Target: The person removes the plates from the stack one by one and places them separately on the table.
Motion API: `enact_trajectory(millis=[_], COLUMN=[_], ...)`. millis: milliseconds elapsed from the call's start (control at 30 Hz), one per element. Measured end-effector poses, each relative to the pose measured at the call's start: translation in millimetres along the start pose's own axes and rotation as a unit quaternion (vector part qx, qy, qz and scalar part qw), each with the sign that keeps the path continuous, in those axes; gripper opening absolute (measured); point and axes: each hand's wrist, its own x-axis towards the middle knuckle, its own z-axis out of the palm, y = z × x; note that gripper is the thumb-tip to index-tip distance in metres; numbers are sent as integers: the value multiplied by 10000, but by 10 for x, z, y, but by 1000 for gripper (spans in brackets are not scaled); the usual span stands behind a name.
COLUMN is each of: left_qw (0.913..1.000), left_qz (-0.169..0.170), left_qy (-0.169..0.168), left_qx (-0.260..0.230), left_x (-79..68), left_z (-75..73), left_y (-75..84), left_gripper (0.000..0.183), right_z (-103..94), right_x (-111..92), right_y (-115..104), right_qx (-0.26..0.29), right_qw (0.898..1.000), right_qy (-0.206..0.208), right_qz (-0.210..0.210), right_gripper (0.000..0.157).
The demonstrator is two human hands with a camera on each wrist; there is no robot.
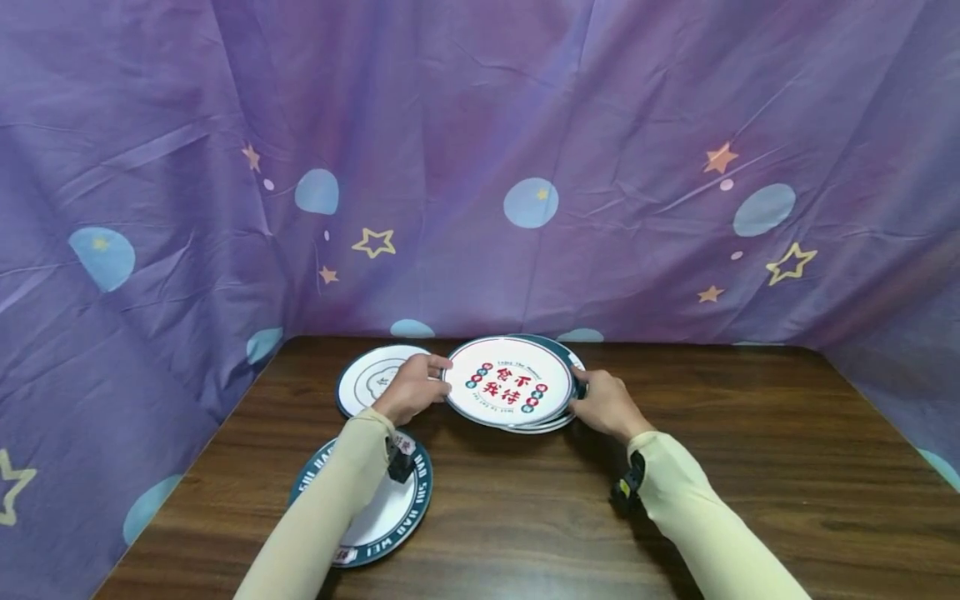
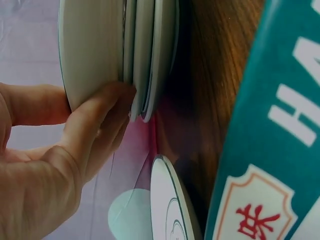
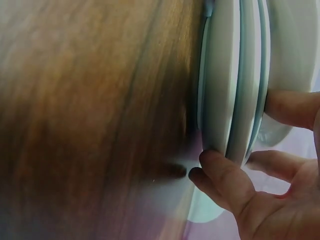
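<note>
Thumb and fingers of a person's left hand [image 1: 411, 387] pinch the near-left rim of a white plate with red lettering [image 1: 507, 383], while the curled fingers of the right hand [image 1: 611, 404] grip the opposite rims of the lower plates [image 3: 222, 85] stacked beneath it, toward the far middle of a wooden table [image 1: 750, 450]. Whether the stack's underside touches the wood cannot be told. The plates look rigid and glossy, probably moderately heavy together, apt to slide on one another and likely to chip if dropped; the rims, taken from opposite sides with fingertips well underneath, appear the surest hold. Just left of the stack lies a plate with a line drawing [image 1: 360, 387]; nearer the person, partly under the left sleeve [image 1: 330, 500], sits a teal-rimmed plate [image 1: 425, 483]. A purple star-print cloth [image 1: 465, 125] hangs behind.
</note>
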Motion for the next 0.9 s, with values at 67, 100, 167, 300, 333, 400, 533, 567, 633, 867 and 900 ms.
enact_trajectory(millis=[67,100,167,300,333,400,533,567,633,867,900], left_qw=[10000,10000,9999,9997,9996,9993,9988,9987,9985,9976,9971], left_qz=[3,10,18,-30,-70,-164,-274,-252,-220,-213,-145], left_qy=[-25,-50,-93,-215,-258,-318,-393,-422,-479,-654,-748], left_qx=[-50,-75,-79,-82,-95,-125,-124,-133,-129,16,4], left_x=[-21,-27,-42,-70,-77,-93,-123,-130,-141,-203,-218], left_z=[-30,-42,-66,-113,-124,-146,-168,-172,-179,-205,-209], left_y=[-2,-3,-4,-20,-27,-47,-75,-78,-73,-43,-37], left_gripper=[49,49,50,51,52,52,51,51,51,50,50], right_z=[10,13,21,35,40,52,54,52,42,19,15], right_x=[5,8,14,21,23,24,23,24,26,33,37], right_y=[0,3,12,20,22,17,23,23,29,45,46], right_qx=[30,43,63,110,113,151,220,259,268,30,33], right_qw=[10000,10000,10000,9999,9999,9999,9997,9996,9995,9999,9998], right_qy=[-22,-12,3,11,17,9,19,18,31,-144,-177], right_qz=[18,24,45,49,45,33,79,116,170,91,97], right_gripper=[63,63,62,62,62,61,60,61,61,58,57])
